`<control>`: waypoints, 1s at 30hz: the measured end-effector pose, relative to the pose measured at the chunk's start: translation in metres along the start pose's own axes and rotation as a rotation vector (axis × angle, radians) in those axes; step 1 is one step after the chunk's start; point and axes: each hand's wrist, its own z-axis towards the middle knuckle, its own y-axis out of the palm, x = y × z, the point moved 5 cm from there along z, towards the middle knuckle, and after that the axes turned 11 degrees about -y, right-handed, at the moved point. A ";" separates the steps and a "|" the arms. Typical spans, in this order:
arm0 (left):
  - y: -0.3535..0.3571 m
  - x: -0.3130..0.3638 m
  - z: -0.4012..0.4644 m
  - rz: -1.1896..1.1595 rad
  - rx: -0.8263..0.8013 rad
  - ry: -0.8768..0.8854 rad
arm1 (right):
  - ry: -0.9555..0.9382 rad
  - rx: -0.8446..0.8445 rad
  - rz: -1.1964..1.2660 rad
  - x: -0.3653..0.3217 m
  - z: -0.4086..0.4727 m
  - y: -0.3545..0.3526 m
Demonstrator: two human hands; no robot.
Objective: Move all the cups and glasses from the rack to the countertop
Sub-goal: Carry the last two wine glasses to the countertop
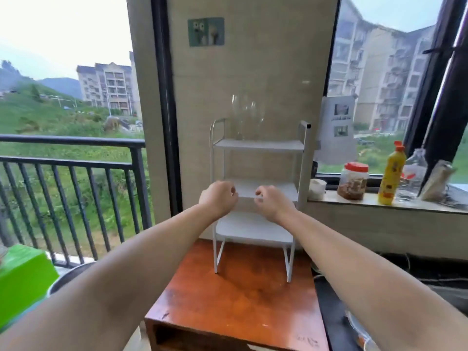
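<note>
The rack (pixel 255 188) stands on a wooden table (pixel 243 295), with its back against a tiled wall panel. Two clear stemmed glasses (pixel 247 117) stand close together on its top shelf, well above both hands. They are blurred, so whether they touch cannot be told. The middle and bottom shelves show nothing on them. No cup is visible on the rack.

Procedure for the step in hand, judged from this view:
- Raise one hand to the top shelf and take one glass at a time.
- Close the fingers round the bowl or the stem; glass of this kind is likely thin and slippery.
- Lift straight up until the foot clears the shelf edge and the side rail, then draw it forward.
- Keep the second glass undisturbed, as a knock could tip it off the shelf.
- Set the glass upright on a bare part of the surface. The stone ledge (pixel 354 202) at the right already holds a jar (pixel 353 181), a yellow bottle (pixel 391 173) and a white cup (pixel 317 188).

Hand pose: both forearms extend forward, roughly parallel. The left hand (pixel 219 197) and right hand (pixel 272 201) hang in front of the middle shelf, near each other but apart. The fingers of each are loosely curled with the knuckles up. Neither hand holds anything.
</note>
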 end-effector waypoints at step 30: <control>0.005 0.069 0.344 -0.638 -0.119 -0.276 | 0.283 0.147 0.698 0.088 0.318 -0.059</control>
